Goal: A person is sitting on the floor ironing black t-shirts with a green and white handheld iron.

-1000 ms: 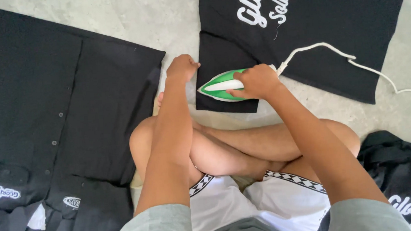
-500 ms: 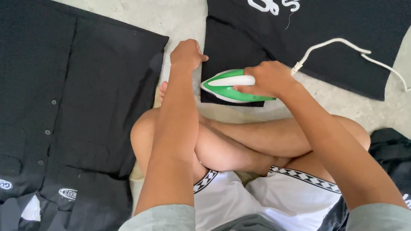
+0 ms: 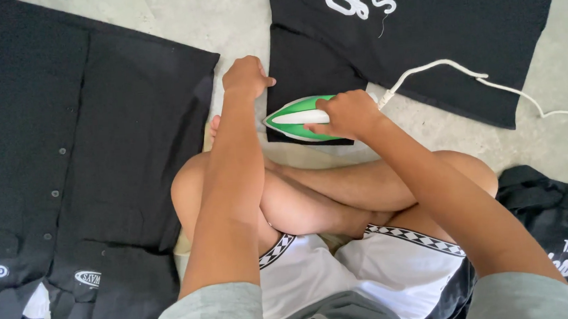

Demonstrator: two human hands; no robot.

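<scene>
Head view: one green iron (image 3: 292,118) is gripped by right hand (image 3: 345,114).
Left hand (image 3: 246,76) is fisted, pressed by one black T-shirt (image 3: 440,31); one button shirt (image 3: 67,159) lies alongside.

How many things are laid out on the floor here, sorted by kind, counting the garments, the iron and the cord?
Black button shirts: 1
Black T-shirts with white lettering: 2, one under the iron, one at the lower right
Green and white iron: 1, gripped by the right hand
White cord: 1
Total: 5
</scene>
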